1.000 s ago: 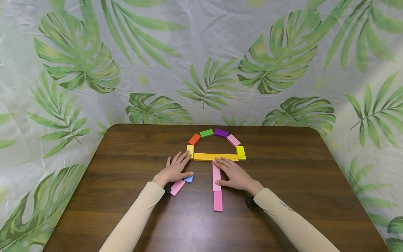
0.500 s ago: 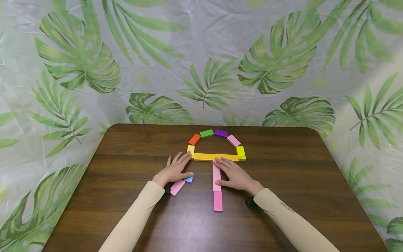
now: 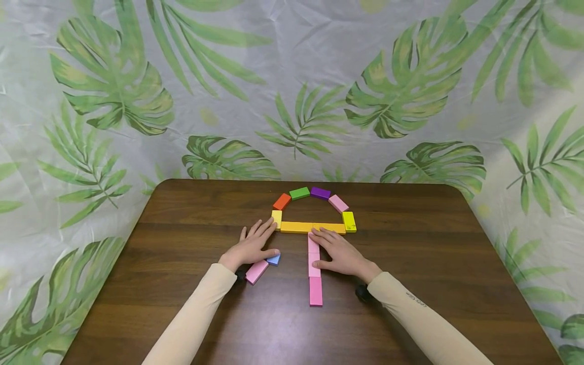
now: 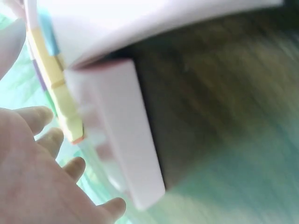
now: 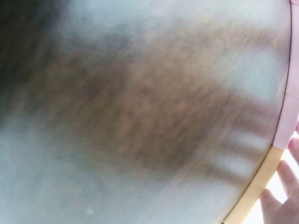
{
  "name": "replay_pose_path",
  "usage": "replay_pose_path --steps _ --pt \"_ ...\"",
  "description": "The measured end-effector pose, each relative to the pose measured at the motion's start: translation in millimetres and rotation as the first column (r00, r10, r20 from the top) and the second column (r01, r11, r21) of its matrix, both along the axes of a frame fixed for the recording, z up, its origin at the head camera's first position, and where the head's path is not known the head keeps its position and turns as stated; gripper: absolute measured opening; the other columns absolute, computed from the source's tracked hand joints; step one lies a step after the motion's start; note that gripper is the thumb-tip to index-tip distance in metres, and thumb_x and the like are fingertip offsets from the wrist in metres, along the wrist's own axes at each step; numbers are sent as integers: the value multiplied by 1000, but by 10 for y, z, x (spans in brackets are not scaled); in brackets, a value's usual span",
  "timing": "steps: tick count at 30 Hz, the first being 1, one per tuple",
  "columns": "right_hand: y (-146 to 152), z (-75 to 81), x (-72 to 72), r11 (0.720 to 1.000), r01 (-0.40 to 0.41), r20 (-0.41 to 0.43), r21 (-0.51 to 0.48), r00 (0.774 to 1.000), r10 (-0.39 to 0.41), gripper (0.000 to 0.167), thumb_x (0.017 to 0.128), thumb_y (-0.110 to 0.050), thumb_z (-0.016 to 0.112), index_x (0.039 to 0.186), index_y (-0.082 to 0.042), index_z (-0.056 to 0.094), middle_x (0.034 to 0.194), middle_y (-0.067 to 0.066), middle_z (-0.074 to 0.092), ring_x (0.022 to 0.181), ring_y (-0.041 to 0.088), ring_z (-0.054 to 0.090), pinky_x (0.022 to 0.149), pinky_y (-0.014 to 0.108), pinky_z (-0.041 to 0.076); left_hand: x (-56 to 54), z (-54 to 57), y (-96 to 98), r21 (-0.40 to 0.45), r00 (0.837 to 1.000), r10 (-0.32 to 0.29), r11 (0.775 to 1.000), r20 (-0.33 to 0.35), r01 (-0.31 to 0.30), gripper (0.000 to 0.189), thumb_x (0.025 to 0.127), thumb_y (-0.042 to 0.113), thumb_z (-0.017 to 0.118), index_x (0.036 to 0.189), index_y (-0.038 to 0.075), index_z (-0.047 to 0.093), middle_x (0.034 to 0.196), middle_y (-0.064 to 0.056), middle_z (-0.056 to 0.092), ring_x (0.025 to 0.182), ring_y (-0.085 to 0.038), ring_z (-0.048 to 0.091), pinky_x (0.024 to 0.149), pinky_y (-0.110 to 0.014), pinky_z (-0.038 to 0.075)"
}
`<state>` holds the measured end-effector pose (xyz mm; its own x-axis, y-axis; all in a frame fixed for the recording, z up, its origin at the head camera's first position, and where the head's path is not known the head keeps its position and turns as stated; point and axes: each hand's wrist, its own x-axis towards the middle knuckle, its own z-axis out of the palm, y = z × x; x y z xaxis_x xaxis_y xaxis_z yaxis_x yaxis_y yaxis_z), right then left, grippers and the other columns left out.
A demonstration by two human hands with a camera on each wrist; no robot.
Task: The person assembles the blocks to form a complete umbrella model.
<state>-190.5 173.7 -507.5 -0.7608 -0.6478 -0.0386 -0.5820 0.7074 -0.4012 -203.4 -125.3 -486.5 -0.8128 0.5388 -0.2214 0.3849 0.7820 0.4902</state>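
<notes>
My left hand [image 3: 248, 248] lies palm down with fingers spread. Its fingertips overlap the lower part of a pale yellow block [image 3: 276, 217], and its thumb reaches over a blue block [image 3: 274, 260]. A loose pink block [image 3: 257, 272] lies slanted beside that wrist; it looms large as a pale block [image 4: 124, 130] in the left wrist view. My right hand [image 3: 342, 252] also lies spread, its fingers and thumb over a straight column of pink blocks [image 3: 315, 291]. Its fingertips are close to the row of two orange blocks [image 3: 296, 227]. Contact with the blocks is hard to tell.
An arch stands above the orange row: red block [image 3: 282, 202], green block [image 3: 299, 193], purple block [image 3: 320, 193], light pink block [image 3: 339, 203] and bright yellow block [image 3: 349, 222]. All lie on a brown wooden table [image 3: 182, 218] before a leaf-patterned cloth [image 3: 301, 66].
My left hand has shifted very slightly left, with the loose pink block near its wrist. The right hand and the other blocks look the same.
</notes>
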Motion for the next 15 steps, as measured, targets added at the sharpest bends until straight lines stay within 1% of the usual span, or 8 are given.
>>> replay_pose_path --steps 2,5,8,12,15 --pt "-1 -2 -2 1000 -5 -2 -5 1000 5 81 88 -53 60 150 -10 33 153 9 30 141 30 22 113 48 17 19 7 -39 16 1000 8 1000 -12 -8 78 95 43 56 154 9 18 160 -7 7 144 -34 2 106 -65 -1" --pt "-1 -1 -1 1000 -10 1 -12 1000 10 80 88 -52 60 150 -10 32 154 10 29 142 30 21 113 47 15 82 41 -102 40 1000 22 999 -21 -21 76 94 41 58 153 9 22 159 -7 10 144 -34 5 106 -66 -1" --pt "3 -3 0 1000 -10 -1 -11 1000 10 80 88 -52 60 150 -10 32 154 10 29 142 30 20 113 48 15 181 85 -154 54 1000 21 998 -23 -19 73 94 39 59 152 11 25 159 -5 14 144 -33 8 106 -66 0" --pt "1 -11 -3 1000 -6 -1 2 1000 6 80 88 -52 60 150 -11 31 154 9 28 142 29 20 113 47 15 332 122 -204 76 999 -6 997 -46 10 69 94 36 60 151 11 31 157 -7 20 143 -35 12 105 -68 2" --pt "-6 -16 -5 1000 -2 7 12 1000 2 80 88 -53 59 151 -12 30 155 8 27 143 28 19 114 46 14 438 128 -231 84 998 -22 996 -65 28 66 93 33 62 149 11 34 156 -8 25 142 -36 14 104 -69 4"
